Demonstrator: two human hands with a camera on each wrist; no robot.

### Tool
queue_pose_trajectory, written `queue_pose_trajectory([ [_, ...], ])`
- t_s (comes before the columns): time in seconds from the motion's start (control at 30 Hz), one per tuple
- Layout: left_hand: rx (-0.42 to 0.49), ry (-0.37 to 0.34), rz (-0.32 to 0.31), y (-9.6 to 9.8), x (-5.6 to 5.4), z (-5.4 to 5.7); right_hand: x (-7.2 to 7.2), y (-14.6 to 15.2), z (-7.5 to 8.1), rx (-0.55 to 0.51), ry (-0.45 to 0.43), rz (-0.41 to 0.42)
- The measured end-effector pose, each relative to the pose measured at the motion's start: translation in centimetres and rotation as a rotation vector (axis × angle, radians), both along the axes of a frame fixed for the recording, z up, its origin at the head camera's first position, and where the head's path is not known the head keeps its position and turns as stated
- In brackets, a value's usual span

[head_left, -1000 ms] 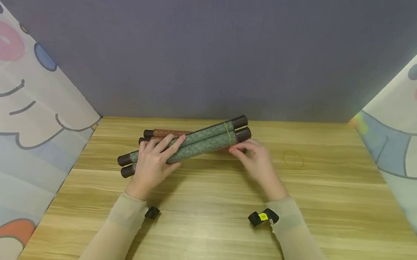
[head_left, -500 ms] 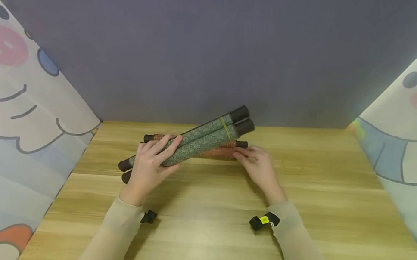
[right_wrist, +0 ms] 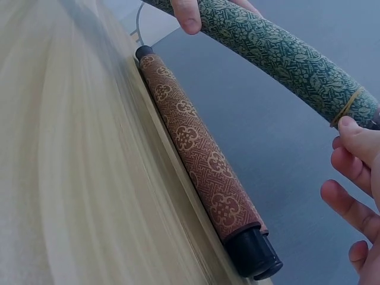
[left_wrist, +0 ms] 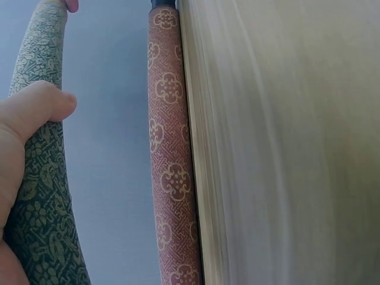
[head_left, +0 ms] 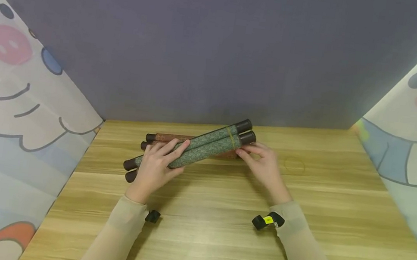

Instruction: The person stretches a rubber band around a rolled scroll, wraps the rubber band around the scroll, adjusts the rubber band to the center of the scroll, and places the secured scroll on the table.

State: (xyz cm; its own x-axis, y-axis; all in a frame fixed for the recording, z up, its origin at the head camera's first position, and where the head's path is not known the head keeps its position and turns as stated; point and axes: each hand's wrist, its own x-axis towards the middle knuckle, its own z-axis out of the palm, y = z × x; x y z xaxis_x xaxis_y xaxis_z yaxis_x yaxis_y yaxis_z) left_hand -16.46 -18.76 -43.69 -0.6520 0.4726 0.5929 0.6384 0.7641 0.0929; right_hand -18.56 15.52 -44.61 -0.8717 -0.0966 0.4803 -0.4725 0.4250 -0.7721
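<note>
In the head view, my left hand [head_left: 155, 167] grips a green patterned scroll [head_left: 210, 146], rolled into two side-by-side rolls with dark end knobs. The scroll slants up to the right, raised over the table. A thin yellow rubber band [head_left: 231, 137] circles it near the right end. My right hand [head_left: 265, 165] is at that end. Seen from the right wrist, its thumb and forefinger pinch at the rubber band [right_wrist: 346, 108], the other fingers loosely bent. Beneath and behind lies a red-brown scroll [right_wrist: 193, 142] with gold flower motifs and black end knobs, partly hidden in the head view.
On the wooden table [head_left: 199, 233], a second thin rubber band [head_left: 295, 165] lies right of my right hand. A grey wall [head_left: 218, 53] rises behind the table's far edge, and cartoon-printed panels [head_left: 2, 122] flank both sides.
The green scroll's right end tipped up half a second ago, uncovering more of the red-brown scroll, then came back down. My right hand was briefly apart below that end and is now against it again.
</note>
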Motion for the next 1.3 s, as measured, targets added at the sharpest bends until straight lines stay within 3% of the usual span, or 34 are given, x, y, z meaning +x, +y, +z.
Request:
queue_pose_trajectory([
  [0.3, -0.040, -0.013, 0.014, -0.4, -0.3, -0.4, 0.1, 0.3, -0.2, 0.039, -0.057, -0.003],
  [0.57, -0.164, 0.016, 0.021, -0.8, -0.6, -0.5, 0.4, 2.1, 1.3, 0.016, -0.071, -0.022],
  [0.67, -0.213, -0.010, -0.012, -0.8, -0.6, -0.5, 0.5, 2.3, 1.8, 0.117, -0.043, 0.001],
  [0.83, -0.225, -0.059, -0.068, -0.7, -0.5, -0.4, 0.6, 2.5, 2.6, 0.408, -0.021, 0.137],
  [0.93, -0.227, -0.061, -0.072, -0.7, -0.4, -0.3, 0.8, 2.6, 3.0, 0.521, -0.042, 0.192],
  [1.3, -0.202, -0.079, -0.066, -0.5, -0.2, 0.1, 1.0, 2.3, 3.5, 0.690, -0.072, 0.176],
])
